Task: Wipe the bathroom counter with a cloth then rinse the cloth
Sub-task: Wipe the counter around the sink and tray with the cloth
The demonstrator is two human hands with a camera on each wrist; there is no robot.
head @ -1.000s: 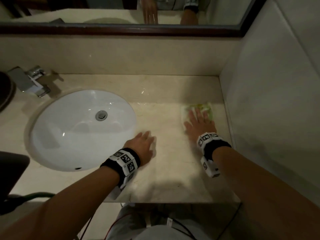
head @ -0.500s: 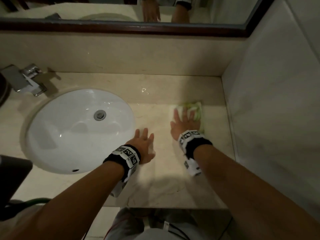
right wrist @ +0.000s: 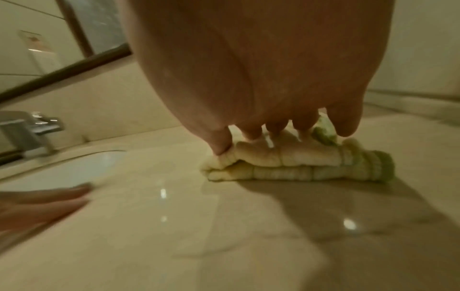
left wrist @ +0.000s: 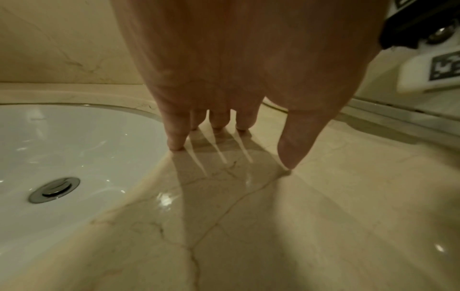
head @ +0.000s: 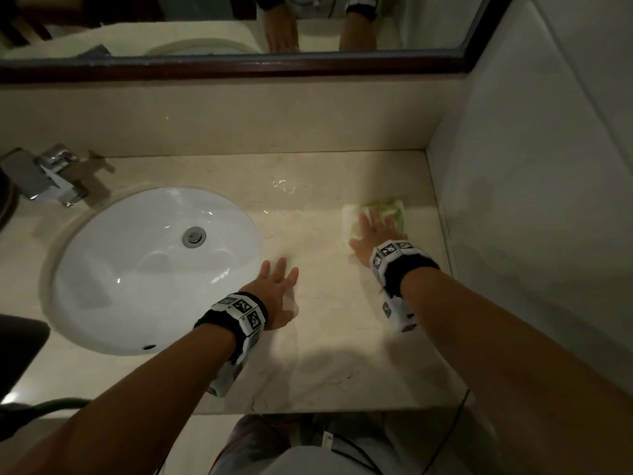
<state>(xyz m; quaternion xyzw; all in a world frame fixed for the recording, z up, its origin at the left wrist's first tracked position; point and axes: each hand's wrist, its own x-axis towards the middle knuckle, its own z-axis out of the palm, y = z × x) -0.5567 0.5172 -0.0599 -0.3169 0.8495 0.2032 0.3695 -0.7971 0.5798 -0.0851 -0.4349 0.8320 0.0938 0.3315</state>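
Note:
A folded white and green cloth (head: 394,209) (right wrist: 286,165) lies on the beige marble counter (head: 325,354) near the right wall. My right hand (head: 371,231) (right wrist: 273,126) presses flat on it with straight fingers spread over its top. My left hand (head: 279,289) (left wrist: 224,126) rests flat on the bare counter, fingertips down, just right of the white oval sink (head: 102,269) (left wrist: 49,147). The chrome tap (head: 51,176) (right wrist: 27,130) stands at the sink's far left.
A tiled wall (head: 531,200) bounds the counter on the right and a backsplash with a dark-framed mirror (head: 239,68) on the far side. Wet streaks (head: 284,186) glint behind the sink. A dark object (head: 17,347) sits at the left edge.
My right hand slid the cloth left along the counter and then back right toward the wall. My left hand has stayed planted beside the sink.

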